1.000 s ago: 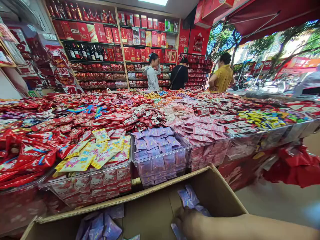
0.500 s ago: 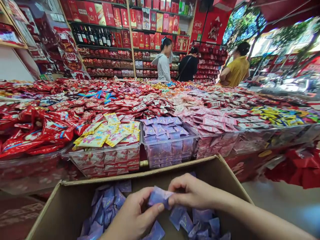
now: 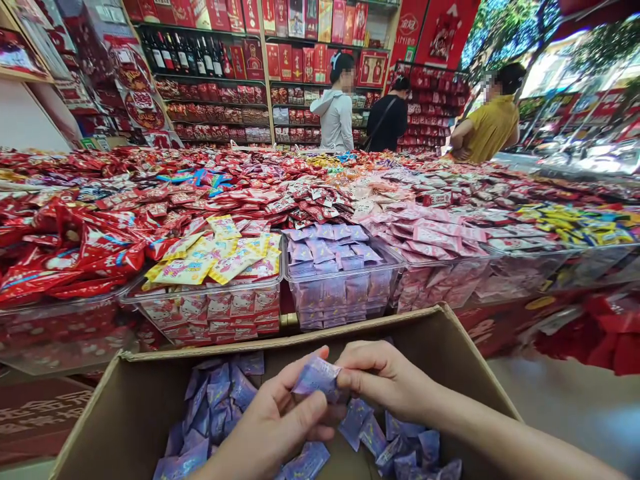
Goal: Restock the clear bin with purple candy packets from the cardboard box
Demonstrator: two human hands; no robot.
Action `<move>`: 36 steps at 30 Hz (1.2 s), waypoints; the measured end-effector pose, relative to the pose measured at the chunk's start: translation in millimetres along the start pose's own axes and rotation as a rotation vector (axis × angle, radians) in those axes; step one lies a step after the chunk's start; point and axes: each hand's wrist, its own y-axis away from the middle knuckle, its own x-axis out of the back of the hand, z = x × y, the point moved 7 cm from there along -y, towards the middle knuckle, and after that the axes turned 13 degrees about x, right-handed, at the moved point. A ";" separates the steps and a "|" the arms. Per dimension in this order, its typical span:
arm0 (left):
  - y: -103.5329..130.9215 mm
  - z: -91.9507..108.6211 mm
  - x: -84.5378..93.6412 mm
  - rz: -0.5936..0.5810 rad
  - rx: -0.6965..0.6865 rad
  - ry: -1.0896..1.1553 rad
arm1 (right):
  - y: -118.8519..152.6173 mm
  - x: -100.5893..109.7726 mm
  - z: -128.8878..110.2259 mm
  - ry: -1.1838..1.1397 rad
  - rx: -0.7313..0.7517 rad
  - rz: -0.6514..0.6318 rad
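While a second ago only the right hand (image 3: 385,380) groped in the cardboard box (image 3: 440,340), both hands now pinch one purple packet (image 3: 316,377) above it.
The left hand (image 3: 273,427) has come up, fingers closed on the packet; more purple packets lie below. Clear bins (image 3: 345,293) of sweets cover the shop counter, with shoppers (image 3: 336,110) by red shelves.

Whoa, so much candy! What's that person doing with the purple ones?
A person stands at a big candy counter with a cardboard box in front of them. Both hands are over the box: the left hand and the right hand pinch one purple packet between them. More purple packets lie loose in the box. Just behind it, a clear bin on the counter is filled with the same purple packets. Three other people stand at the far shelves.
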 end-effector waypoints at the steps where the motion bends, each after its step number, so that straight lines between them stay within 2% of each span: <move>1: 1.9 1.1 -1.1 0.008 -0.026 -0.037 | -0.3 0.5 -5.1 0.050 0.050 0.014; 3: 8.1 12.0 -3.2 0.061 -0.182 -0.295 | 1.2 2.2 -8.2 0.046 0.063 0.082; 5: 18.4 27.8 -9.4 0.139 -0.452 -0.697 | 4.8 1.0 -0.6 -0.156 -0.038 0.163; 7: 27.3 35.4 -16.9 0.217 -0.689 -1.050 | 7.0 -7.3 6.5 -0.428 -0.129 0.180; 8: 29.3 35.4 -19.9 0.234 -0.763 -1.169 | 7.0 -11.9 7.8 -0.536 -0.151 0.173; 10: 29.1 32.0 -23.1 0.216 -0.818 -1.272 | 5.5 -17.2 7.8 -0.655 -0.156 0.167; 13: 25.7 27.3 -23.0 0.157 -0.759 -1.191 | 4.3 -19.1 8.8 -0.711 -0.170 0.179; 17: 24.9 27.8 -17.5 0.095 -0.663 -0.790 | 5.7 -14.8 9.8 -0.667 -0.162 0.191; 19: 23.1 27.1 -14.0 0.120 -0.623 -0.657 | 6.6 -12.8 8.9 -0.636 -0.140 0.178; 23: 15.7 23.8 -11.2 0.195 -0.552 -0.613 | 8.1 -12.4 9.6 -0.579 -0.164 0.119; 26: 8.3 22.6 -14.2 0.137 -0.468 -0.559 | 7.2 -6.5 9.3 -0.533 -0.183 0.151; 30: 0.5 26.1 -21.8 0.075 -0.329 -0.604 | 5.2 3.7 4.9 -0.513 -0.164 0.232; 33: -1.7 37.4 -22.4 0.115 -0.313 -0.508 | 4.3 7.1 0.7 -0.594 -0.109 0.266; 36: -4.3 45.4 -20.1 0.201 -0.298 -0.334 | 4.4 3.2 -0.2 -0.675 -0.090 0.239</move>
